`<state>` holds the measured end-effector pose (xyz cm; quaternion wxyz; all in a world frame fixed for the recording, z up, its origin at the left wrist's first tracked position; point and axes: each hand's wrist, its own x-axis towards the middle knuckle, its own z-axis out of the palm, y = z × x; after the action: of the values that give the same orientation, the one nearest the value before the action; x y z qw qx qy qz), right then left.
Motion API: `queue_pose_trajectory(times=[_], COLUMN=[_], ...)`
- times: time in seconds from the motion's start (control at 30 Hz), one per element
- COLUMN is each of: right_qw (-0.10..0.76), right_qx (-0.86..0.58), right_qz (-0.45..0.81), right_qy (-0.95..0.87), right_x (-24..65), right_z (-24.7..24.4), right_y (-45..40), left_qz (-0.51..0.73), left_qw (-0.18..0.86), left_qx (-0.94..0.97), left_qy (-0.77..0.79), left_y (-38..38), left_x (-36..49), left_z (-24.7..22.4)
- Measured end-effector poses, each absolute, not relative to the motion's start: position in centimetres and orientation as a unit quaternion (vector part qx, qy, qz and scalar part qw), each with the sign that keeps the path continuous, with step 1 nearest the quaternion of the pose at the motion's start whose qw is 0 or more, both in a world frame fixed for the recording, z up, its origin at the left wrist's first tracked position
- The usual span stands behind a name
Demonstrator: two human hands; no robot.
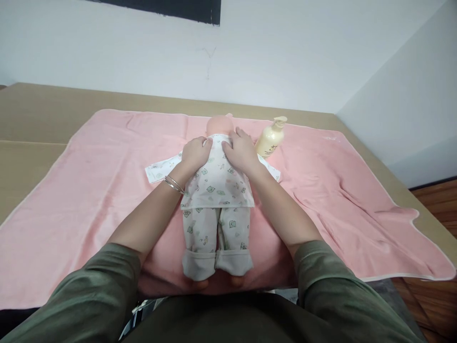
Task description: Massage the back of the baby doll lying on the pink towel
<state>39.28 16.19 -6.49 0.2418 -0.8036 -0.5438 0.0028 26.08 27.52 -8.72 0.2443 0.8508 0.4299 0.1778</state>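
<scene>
A baby doll (219,125) lies on a pink blanket (117,162), its head away from me and its feet near the front edge. It wears a white printed shirt (218,183) with sleeves spread to both sides and white printed trousers (233,228) with rolled cuffs. My left hand (195,153) holds the doll's shoulder on the left, thumb on the shirt. My right hand (241,150) is wrapped round the other shoulder, thumb on the shirt, fingertips near the head. The doll's face is not visible.
A pale yellow pump bottle (271,138) leans at a tilt just right of my right hand. The blanket covers much of a tan tabletop (43,102), with folds on its right side. A white wall (267,57) rises behind the table.
</scene>
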Motion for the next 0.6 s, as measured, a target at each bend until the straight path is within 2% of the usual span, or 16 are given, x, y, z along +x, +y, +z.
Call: queue_pose_trajectory(times=[0.1,0.27,0.47,0.6], right_qw=[0.279,0.247,0.321,0.294], right_qx=[-0.776,-0.776,-0.754,-0.757], right_qz=[-0.045,-0.006,-0.036,-0.03], right_qy=[-0.564,-0.58,-0.572,-0.583], right_x=[37.8,36.4,36.4,35.5], right_z=[-6.7,-8.2,-7.3,-7.8], right_y=[16.3,16.7,16.1,16.1], left_qz=[0.179,0.182,0.174,0.17], left_qw=[0.24,0.225,0.22,0.219], left_qx=[0.852,0.857,0.857,0.858], left_qy=[0.428,0.426,0.433,0.432], left_y=[27.5,27.5,27.3,27.0], left_x=[26.1,26.2,26.2,26.1], left_z=[-8.7,-8.8,-8.6,-8.3])
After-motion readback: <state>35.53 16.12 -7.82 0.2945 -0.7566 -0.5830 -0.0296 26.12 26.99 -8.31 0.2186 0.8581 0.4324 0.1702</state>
